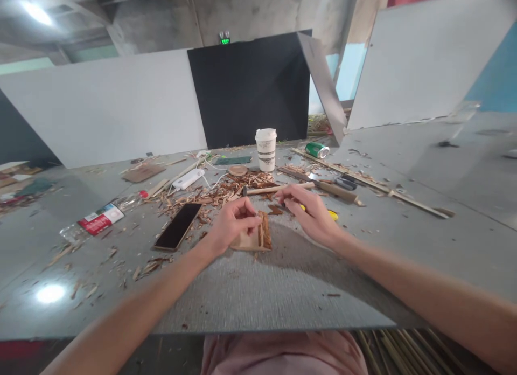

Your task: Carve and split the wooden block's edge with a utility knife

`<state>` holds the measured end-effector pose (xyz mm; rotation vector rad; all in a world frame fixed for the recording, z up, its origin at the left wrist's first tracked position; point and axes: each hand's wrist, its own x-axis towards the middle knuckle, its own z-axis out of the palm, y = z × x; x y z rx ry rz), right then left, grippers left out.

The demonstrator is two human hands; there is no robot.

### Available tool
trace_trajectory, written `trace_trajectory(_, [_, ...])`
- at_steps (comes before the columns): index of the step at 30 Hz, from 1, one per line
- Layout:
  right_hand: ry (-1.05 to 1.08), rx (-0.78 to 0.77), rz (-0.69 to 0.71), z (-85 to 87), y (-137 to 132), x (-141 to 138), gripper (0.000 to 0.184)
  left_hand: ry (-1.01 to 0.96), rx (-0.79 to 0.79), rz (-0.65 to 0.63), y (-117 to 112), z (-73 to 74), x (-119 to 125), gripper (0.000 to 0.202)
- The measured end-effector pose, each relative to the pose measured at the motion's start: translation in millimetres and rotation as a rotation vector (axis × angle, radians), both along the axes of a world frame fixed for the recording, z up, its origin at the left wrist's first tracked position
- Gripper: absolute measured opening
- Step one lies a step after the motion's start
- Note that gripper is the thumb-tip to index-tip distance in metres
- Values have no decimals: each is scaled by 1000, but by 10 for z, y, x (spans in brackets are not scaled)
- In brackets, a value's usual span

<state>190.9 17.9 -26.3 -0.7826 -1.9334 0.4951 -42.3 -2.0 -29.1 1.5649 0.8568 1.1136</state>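
My left hand (229, 224) rests on a small flat wooden block (251, 240) on the grey table (283, 289), fingers curled and pinching at the block's carved brown edge (264, 229). My right hand (311, 210) lies just right of the block with fingers curled round a yellow-handled tool (332, 215), mostly hidden under the hand. A small dark wood chip (276, 209) sits between the two hands. A hammer with a wooden handle (278, 189) lies right behind my fingers.
A black phone (177, 226) lies left of the block among wood shavings (226, 194). Behind stand a paper cup (265, 148), a green can (317, 149), a white power bank (188, 179), a plastic bottle (99, 220), long wooden sticks (363, 183) and upright boards.
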Motion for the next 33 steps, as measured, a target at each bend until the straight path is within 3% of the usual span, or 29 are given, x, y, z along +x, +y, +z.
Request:
trace_trajectory(3, [-169,285,52,18,2,28,21,-166,-195,-37,12,-7,4,31])
trace_trajectory(5, [-214,316,118,9,-24,8,22,-217,-254,-40,1,7,6,34])
trace_trajectory(7, [-201,255,156,-10,-60,-31,16,-221,-267,-46,-8,16,8,34])
trace_trajectory(11, [-111,6,154,-37,-119,-100,17,-154,-188,-66,6,-7,11,33])
trace_trajectory(15, [47,-277,213,-34,-134,-124,19,20,-11,-70,32,-20,0,34])
trace_trajectory(18, [192,-477,278,-41,-124,-137,21,235,262,-10,18,24,-48,24])
trace_trajectory(21, [344,-832,326,-68,-106,-150,20,543,610,8,-24,93,-129,21])
trace_trajectory(23, [436,-1063,347,-91,-88,-151,20,667,720,-21,-54,128,-170,23])
trace_trajectory(25, [471,-1163,357,-112,-64,-141,20,688,741,-21,-68,140,-178,22])
trace_trajectory(27, [427,-1091,341,-124,-39,-122,21,587,642,20,-56,126,-154,20])
trace_trajectory(28, [376,-981,307,-126,-27,-109,22,496,538,36,-40,110,-135,18])
trace_trajectory(33, [-72,-65,9,-81,-11,-55,22,-90,-108,40,80,21,-73,30])
